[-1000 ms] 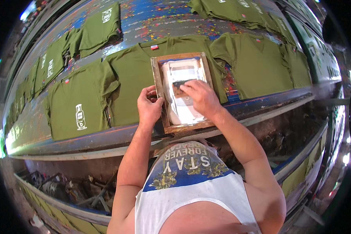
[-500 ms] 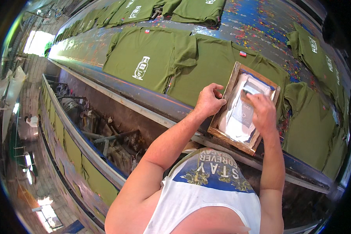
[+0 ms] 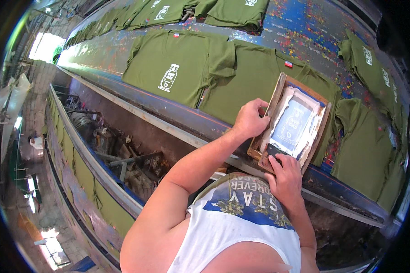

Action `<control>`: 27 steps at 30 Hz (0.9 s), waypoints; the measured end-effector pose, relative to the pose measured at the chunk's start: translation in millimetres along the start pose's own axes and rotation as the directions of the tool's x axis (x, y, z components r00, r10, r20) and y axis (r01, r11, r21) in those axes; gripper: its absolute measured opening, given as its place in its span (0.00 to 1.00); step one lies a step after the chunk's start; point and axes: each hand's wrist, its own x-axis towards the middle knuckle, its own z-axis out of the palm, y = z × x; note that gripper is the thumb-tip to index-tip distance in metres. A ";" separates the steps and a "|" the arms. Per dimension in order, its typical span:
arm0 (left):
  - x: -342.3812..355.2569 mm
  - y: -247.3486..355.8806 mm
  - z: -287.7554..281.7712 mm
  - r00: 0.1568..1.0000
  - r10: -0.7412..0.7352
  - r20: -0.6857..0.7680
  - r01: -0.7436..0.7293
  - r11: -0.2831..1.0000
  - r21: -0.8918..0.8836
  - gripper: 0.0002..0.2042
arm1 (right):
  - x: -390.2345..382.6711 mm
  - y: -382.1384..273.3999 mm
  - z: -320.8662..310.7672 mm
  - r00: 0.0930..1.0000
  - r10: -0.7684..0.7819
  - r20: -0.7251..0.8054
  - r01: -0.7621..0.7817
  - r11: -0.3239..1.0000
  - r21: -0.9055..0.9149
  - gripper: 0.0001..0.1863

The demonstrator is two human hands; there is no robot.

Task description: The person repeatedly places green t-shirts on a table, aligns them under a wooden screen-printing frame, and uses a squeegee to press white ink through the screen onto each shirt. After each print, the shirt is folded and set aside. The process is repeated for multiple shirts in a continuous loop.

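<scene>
A wood-framed printing screen [image 3: 295,117] with a white inner border and pale stencil rests on an olive T-shirt [image 3: 246,77] on the long table [image 3: 282,36]. My left hand [image 3: 253,118] grips the frame's left side, its fingers curled over the edge. My right hand [image 3: 282,177] is at the lower end of the screen, fingers curled on a squeegee [image 3: 271,155] with a dark blade, partly hidden by them. An olive shirt with a white printed bottle shape [image 3: 168,77] lies to the left of the frame.
More olive shirts lie along the far side [image 3: 232,13] and to the right [image 3: 360,145]. The table has paint speckles and a metal front rail [image 3: 173,134]. Behind me on the left is another rack [image 3: 86,164] with cloth hanging, above littered frames [image 3: 123,159].
My view has turned leftward. My right hand has moved down with the squeegee from the screen's middle to its lower end, uncovering the stencil. My left hand stays on the frame.
</scene>
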 end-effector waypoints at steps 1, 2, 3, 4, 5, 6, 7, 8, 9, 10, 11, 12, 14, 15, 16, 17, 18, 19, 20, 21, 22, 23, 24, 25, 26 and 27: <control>-1.4 -0.3 1.0 0.996 0.082 -0.034 -0.080 0.995 0.059 0.22 | 1.7 -4.0 -3.4 1.000 0.007 0.007 -0.007 1.000 0.007 0.27; -1.0 -1.1 1.6 0.995 0.092 -0.026 -0.091 0.995 0.048 0.21 | 6.0 -7.6 -7.2 1.000 -0.008 -0.026 0.009 1.000 0.022 0.29; -1.6 -0.7 1.7 0.994 0.110 -0.021 -0.109 0.993 0.037 0.21 | 12.6 -12.0 -10.2 0.997 -0.020 -0.074 0.019 1.000 -0.010 0.28; -0.3 -4.5 -2.7 0.990 0.138 0.000 -0.138 0.990 0.018 0.21 | 23.3 -18.6 -7.8 0.990 -0.031 -0.134 0.027 0.999 -0.029 0.28; -0.8 -5.6 -7.5 0.987 0.162 0.014 -0.161 0.987 -0.005 0.21 | 32.9 -26.3 -8.8 0.980 -0.047 -0.195 0.037 0.998 -0.054 0.27; -2.1 -8.3 -14.7 0.981 0.185 0.057 -0.181 0.981 -0.066 0.21 | 45.1 -34.7 -8.9 0.957 -0.077 -0.280 0.058 0.996 -0.073 0.24; -5.0 -12.4 -25.6 0.971 0.224 0.085 -0.210 0.967 -0.144 0.20 | 58.8 -44.1 -6.8 0.940 -0.101 -0.327 0.072 0.992 -0.100 0.23; -9.0 -18.2 -41.0 0.937 0.339 0.079 -0.319 0.927 -0.199 0.20 | 73.5 -54.7 -3.1 0.919 -0.121 -0.375 0.080 0.989 -0.122 0.23; -13.7 -24.6 -59.4 0.915 0.379 0.136 -0.342 0.910 -0.236 0.20 | 88.6 -67.1 3.0 0.898 -0.129 -0.421 0.077 0.987 -0.138 0.22; -18.0 -32.8 -80.9 0.871 0.470 0.142 -0.420 0.863 -0.281 0.19 | 104.4 -81.5 14.6 0.872 -0.134 -0.471 0.067 0.985 -0.156 0.21; -22.9 -45.9 -108.0 0.839 0.512 0.182 -0.450 0.843 -0.296 0.18 | 120.4 -96.9 31.9 0.862 -0.141 -0.487 0.087 0.987 -0.132 0.21; -27.3 -59.7 -139.8 0.811 0.531 0.247 -0.455 0.836 -0.306 0.17 | 137.2 -113.1 48.2 0.863 -0.127 -0.490 0.084 0.991 -0.108 0.20; -33.9 -88.4 -197.5 0.798 0.542 0.264 -0.446 0.825 -0.347 0.16 | 171.1 -139.9 85.1 0.862 -0.125 -0.491 0.096 0.992 -0.084 0.18; -36.5 -105.6 -226.5 0.809 0.539 0.236 -0.448 0.824 -0.348 0.18 | 185.2 -153.2 106.2 0.865 -0.117 -0.488 0.100 0.993 -0.062 0.17; -35.5 -121.7 -253.2 0.805 0.568 0.173 -0.505 0.808 -0.302 0.17 | 199.6 -165.4 128.3 0.879 -0.091 -0.468 0.095 0.995 -0.015 0.15; -35.2 -136.9 -279.1 0.824 0.550 0.136 -0.503 0.821 -0.270 0.15 | 212.2 -174.6 144.6 0.920 -0.085 -0.383 0.090 0.996 -0.005 0.13; -35.5 -150.3 -302.3 0.852 0.512 0.109 -0.473 0.842 -0.261 0.13 | 223.4 -179.3 158.2 0.945 -0.118 -0.304 0.110 0.993 -0.042 0.13; -34.6 -164.3 -327.2 0.860 0.503 0.086 -0.477 0.853 -0.212 0.13 | 234.1 -184.0 170.9 0.962 -0.154 -0.227 0.133 0.986 -0.102 0.12; -33.6 -176.9 -349.3 0.880 0.469 0.075 -0.448 0.871 -0.201 0.13 | 243.8 -188.8 184.7 0.962 -0.159 -0.221 0.131 0.982 -0.133 0.12; -31.1 -188.6 -368.3 0.875 0.484 0.030 -0.472 0.865 -0.171 0.14 | 252.2 -191.7 196.4 0.966 -0.156 -0.206 0.125 0.980 -0.157 0.11; -28.4 -200.3 -384.7 0.878 0.479 0.005 -0.473 0.870 -0.141 0.14 | 258.5 -192.4 206.1 0.975 -0.145 -0.170 0.105 0.969 -0.224 0.12; -25.2 -212.0 -401.0 0.880 0.475 -0.018 -0.474 0.872 -0.126 0.13 | 263.7 -191.6 214.4 0.982 -0.134 -0.132 0.091 0.952 -0.292 0.12; -23.6 -221.4 -411.1 0.909 0.412 -0.057 -0.416 0.895 -0.158 0.12 | 267.9 -189.2 220.6 0.990 -0.112 -0.081 0.077 0.932 -0.354 0.12; -18.5 -230.6 -422.5 0.896 0.436 -0.084 -0.443 0.891 -0.102 0.12 | 271.3 -185.6 225.9 0.988 -0.126 -0.094 0.081 0.920 -0.383 0.11; -15.5 -238.0 -432.4 0.910 0.403 -0.102 -0.412 0.906 -0.097 0.12 | 275.0 -182.9 231.5 0.987 -0.129 -0.093 0.081 0.910 -0.406 0.09; -12.7 -243.8 -440.6 0.914 0.386 -0.125 -0.399 0.912 -0.097 0.12 | 277.4 -180.0 235.5 0.984 -0.146 -0.099 0.090 0.897 -0.432 0.08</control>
